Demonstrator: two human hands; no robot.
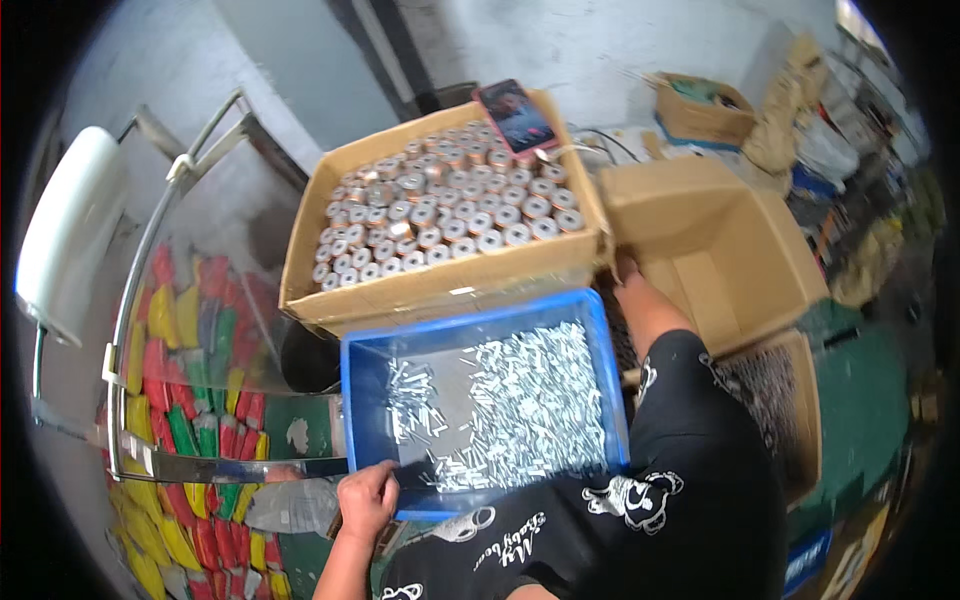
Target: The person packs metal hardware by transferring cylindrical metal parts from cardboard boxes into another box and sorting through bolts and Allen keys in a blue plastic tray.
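Observation:
A blue plastic bin [470, 315] stands in front of me, holding many small silvery metal pins [540, 400], heaped mostly on its right side. My left hand [368, 498] is closed at the bin's near left corner, with the fingers curled at its rim. My right arm reaches forward past the bin's right side. My right hand [627, 272] is at the right corner of a cardboard box [450, 275]; its fingers are mostly hidden there. That box is filled with rows of copper-wound coils with grey ends [440, 200].
A phone [515, 117] leans on the coil box's far edge. To the right are an open cardboard box [715, 250] and another box [805, 400] of small dark parts. A metal frame [130, 320] stands left, beside red, yellow and green packets [200, 430].

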